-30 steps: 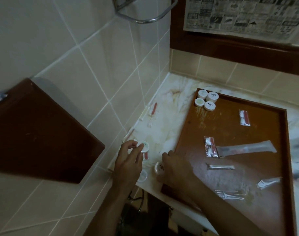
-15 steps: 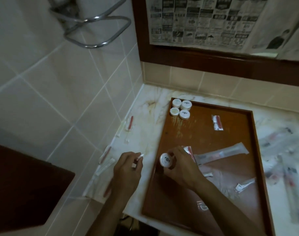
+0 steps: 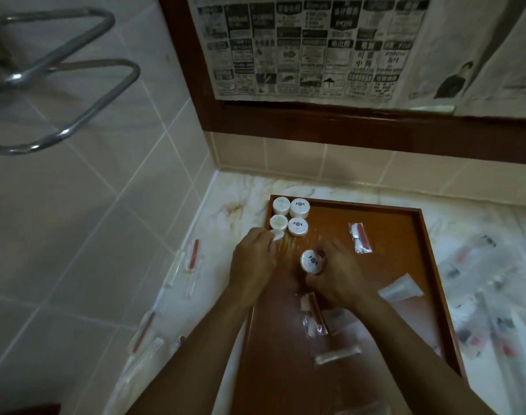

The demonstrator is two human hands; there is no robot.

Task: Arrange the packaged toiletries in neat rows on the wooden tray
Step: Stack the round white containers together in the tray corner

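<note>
While over the wooden tray (image 3: pixel 429 265), both hands curled: right hand (image 3: pixel 338 280) round a white jar (image 3: pixel 312 261), left hand (image 3: pixel 252 265) pinching a small white packet (image 3: pixel 277 235).

This is a bathroom, likely in a home or guest house. Pale glazed wall tiles (image 3: pixel 112 211) meet in a corner beyond the hands, and a chrome towel rack (image 3: pixel 61 85) is fixed to the wall up to their left. The marble-patterned surface (image 3: pixel 234 202) runs under a dark wood-framed panel (image 3: pixel 345 127) covered with newspaper (image 3: pixel 300 46). Small wrapped toiletries (image 3: pixel 193 265) lie just left of the hands.
</note>
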